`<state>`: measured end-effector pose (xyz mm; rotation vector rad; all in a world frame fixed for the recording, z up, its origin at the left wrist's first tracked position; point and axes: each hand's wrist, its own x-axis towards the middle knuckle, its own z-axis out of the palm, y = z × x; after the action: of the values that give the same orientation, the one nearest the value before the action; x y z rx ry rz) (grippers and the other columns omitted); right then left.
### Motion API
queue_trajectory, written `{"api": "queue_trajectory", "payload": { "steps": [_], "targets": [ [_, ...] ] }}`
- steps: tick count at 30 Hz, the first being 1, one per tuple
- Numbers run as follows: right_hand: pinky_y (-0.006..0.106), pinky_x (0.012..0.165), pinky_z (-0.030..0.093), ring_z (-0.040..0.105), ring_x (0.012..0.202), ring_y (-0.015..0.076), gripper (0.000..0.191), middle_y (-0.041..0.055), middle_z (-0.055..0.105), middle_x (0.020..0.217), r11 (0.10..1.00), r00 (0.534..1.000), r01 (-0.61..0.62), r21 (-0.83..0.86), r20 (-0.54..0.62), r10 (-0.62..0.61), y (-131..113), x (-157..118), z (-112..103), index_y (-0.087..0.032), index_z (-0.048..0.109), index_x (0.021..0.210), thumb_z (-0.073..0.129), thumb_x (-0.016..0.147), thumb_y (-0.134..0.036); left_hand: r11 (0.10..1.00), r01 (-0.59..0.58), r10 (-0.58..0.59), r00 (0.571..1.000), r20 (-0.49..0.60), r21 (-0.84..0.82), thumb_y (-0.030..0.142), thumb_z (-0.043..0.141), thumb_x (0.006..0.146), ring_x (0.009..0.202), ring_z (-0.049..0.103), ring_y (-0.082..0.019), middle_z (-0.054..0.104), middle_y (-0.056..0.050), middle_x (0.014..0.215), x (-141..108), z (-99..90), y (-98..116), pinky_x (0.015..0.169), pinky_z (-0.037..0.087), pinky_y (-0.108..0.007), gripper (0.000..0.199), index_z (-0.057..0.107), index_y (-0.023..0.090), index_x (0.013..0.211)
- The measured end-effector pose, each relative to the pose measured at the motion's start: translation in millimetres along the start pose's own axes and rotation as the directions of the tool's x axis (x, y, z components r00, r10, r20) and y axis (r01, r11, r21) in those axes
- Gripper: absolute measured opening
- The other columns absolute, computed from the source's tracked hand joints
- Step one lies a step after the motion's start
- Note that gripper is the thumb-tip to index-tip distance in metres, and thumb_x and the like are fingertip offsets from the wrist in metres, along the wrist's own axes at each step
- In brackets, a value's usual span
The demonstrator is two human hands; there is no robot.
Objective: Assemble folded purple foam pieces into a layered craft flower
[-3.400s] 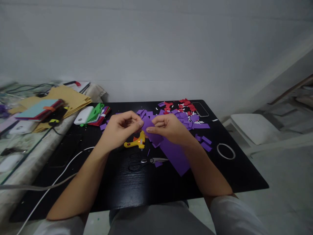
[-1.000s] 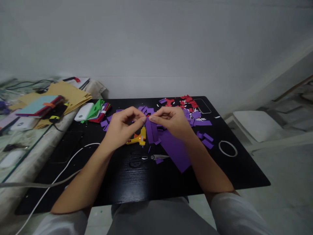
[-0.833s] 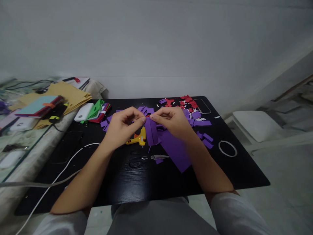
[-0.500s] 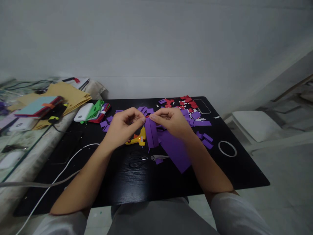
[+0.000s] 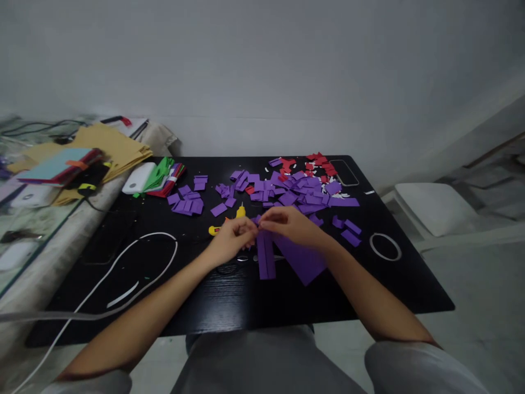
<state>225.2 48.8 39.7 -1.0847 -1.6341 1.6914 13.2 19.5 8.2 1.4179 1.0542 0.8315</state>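
Over the middle of the table, my left hand (image 5: 233,238) and my right hand (image 5: 294,225) meet with fingertips closed on the top end of a folded purple paper strip (image 5: 266,260). The strip hangs downward with a crease line along its length. Part of its upper end is hidden by my fingers. Beneath my right hand lies a large purple sheet (image 5: 305,265). A yellow glue gun (image 5: 240,212) lies just behind my left hand, which partly covers it. Scissors (image 5: 242,258) lie under the strip, partly hidden.
Purple paper pieces (image 5: 301,189) are scattered across the back of the black table (image 5: 213,314), with red scraps (image 5: 322,164) behind. A white ring (image 5: 385,247) lies at right. A white cable (image 5: 174,257) loops at left, near bundled coloured paper (image 5: 164,178).
Both hands have moved lower and a little to the right with the purple strip, nearer the table. The strip hangs straighter, and more scattered pieces show behind. The view has shifted slightly.
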Motion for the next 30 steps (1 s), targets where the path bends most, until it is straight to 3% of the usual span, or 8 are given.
{"api": "queue_trajectory", "payload": {
  "steps": [4,9,15,22,30],
  "targets": [
    [0.024,0.063,0.056,0.069,0.074,0.0144,0.03,0.0012,0.074,0.084,0.992,0.994,-0.095,0.078,0.069,0.09,47.4,-6.8,2.8,-0.018,0.075,0.095,0.085,0.08,-0.041,1.0,0.018,-0.018,1.0,0.012,0.018,0.039,0.07,0.087,0.052,0.059,-0.011,0.066,0.002,0.059,-14.8,17.4,-28.8,0.053,0.045,-0.021,0.022,0.065,0.017,0.085],
    [0.024,0.064,0.058,0.072,0.081,0.0164,0.037,0.0023,0.076,0.091,0.948,0.997,-0.076,0.31,0.004,0.079,74.2,-8.2,11.7,-0.019,0.074,0.098,0.088,0.077,-0.046,0.995,-0.031,0.033,0.999,-0.02,0.096,0.034,0.064,0.092,0.051,0.059,-0.01,0.066,0.004,0.057,-19.4,16.8,-34.3,0.055,0.044,-0.02,0.017,0.063,0.018,0.087],
    [0.025,0.072,0.059,0.073,0.082,0.0147,0.031,0.0027,0.079,0.094,0.936,0.999,-0.039,0.349,-0.017,0.047,83.4,-17.6,12.7,-0.02,0.075,0.1,0.088,0.08,-0.039,0.962,-0.104,0.119,0.992,-0.044,0.253,0.026,0.059,0.096,0.051,0.061,-0.011,0.067,0.004,0.056,-25.9,19.4,-35.5,0.055,0.044,-0.021,0.009,0.062,0.02,0.09],
    [0.03,0.08,0.06,0.074,0.088,0.0165,0.028,0.0038,0.079,0.097,0.941,1.0,-0.027,0.338,-0.002,0.029,81.7,-19.7,9.8,-0.021,0.076,0.1,0.089,0.078,-0.033,0.957,-0.109,0.129,0.99,-0.061,0.267,0.028,0.058,0.099,0.049,0.061,-0.011,0.067,0.005,0.057,-29.3,21.3,-37.7,0.054,0.044,-0.022,0.009,0.061,0.022,0.092],
    [0.025,0.064,0.053,0.067,0.067,0.0126,0.035,-0.0018,0.073,0.079,0.951,0.997,-0.034,0.307,-0.056,0.054,79.5,-18.2,13.0,-0.021,0.073,0.097,0.093,0.071,-0.034,0.956,-0.126,0.152,0.985,-0.077,0.264,0.034,0.057,0.101,0.049,0.057,-0.011,0.062,0.006,0.055,-27.2,21.1,-36.2,0.055,0.042,-0.022,0.014,0.061,0.021,0.097]
  ]
}}
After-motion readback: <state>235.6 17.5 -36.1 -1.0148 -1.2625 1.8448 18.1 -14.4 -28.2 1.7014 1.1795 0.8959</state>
